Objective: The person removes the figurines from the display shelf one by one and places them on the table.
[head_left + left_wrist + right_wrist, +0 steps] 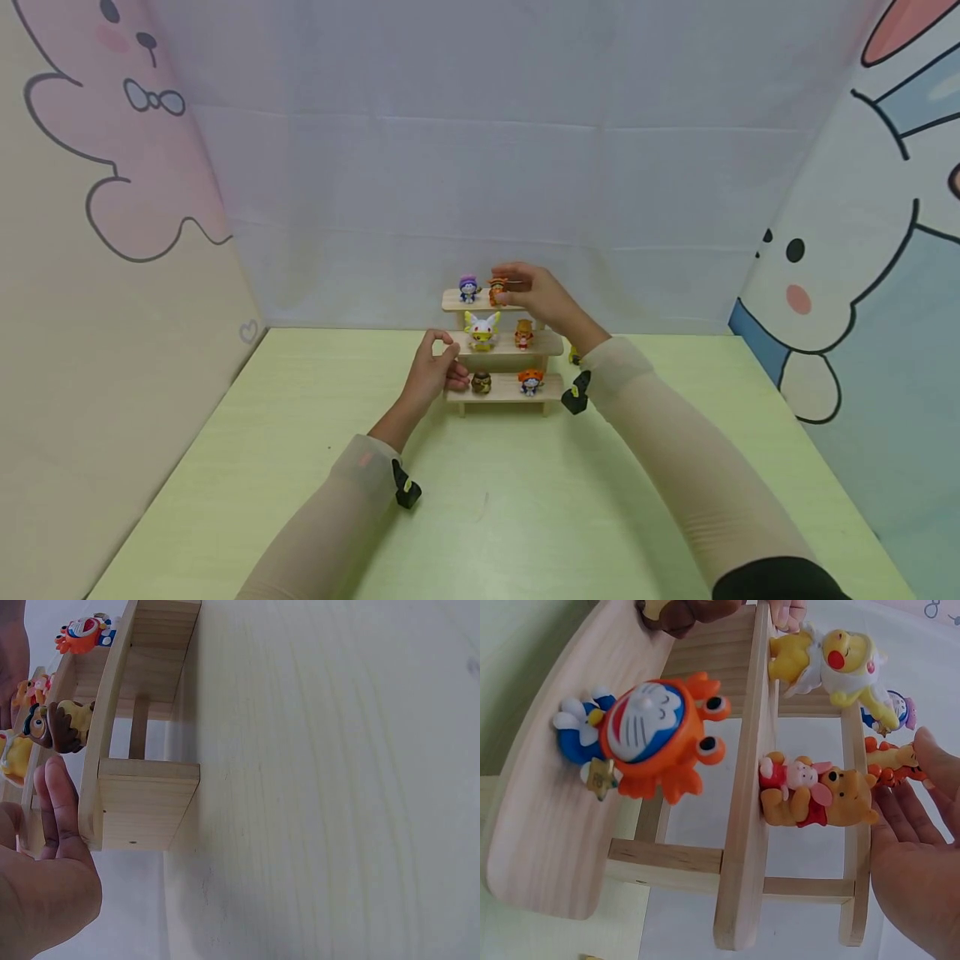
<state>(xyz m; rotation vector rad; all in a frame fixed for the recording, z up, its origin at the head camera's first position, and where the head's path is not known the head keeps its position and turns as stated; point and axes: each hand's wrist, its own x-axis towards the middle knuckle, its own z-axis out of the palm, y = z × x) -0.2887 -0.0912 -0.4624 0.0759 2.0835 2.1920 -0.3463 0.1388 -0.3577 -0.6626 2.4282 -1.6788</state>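
Note:
A three-tier wooden shelf (501, 399) bears several small figurines. My right hand (543, 296) is at the top tier, its thumb and fingers pinching an orange tiger figurine (892, 759). Beside that stands a figurine in a purple hat (468, 288). My left hand (432, 371) is at the shelf's left end, with two fingers (61, 796) extended beside the lowest tier, near a brown owl figurine (64, 726). On the middle tier are a yellow figurine in a white hood (482, 331) and a bear figurine (821, 796) hugging a pink piglet.
A blue cat figurine in an orange crab hat (652, 739) stands on the lowest tier's right side. Partly behind the right wrist, a small yellow-and-black thing (574, 355) is on the pale table (480, 517). A white cloth (480, 150) hangs behind the shelf.

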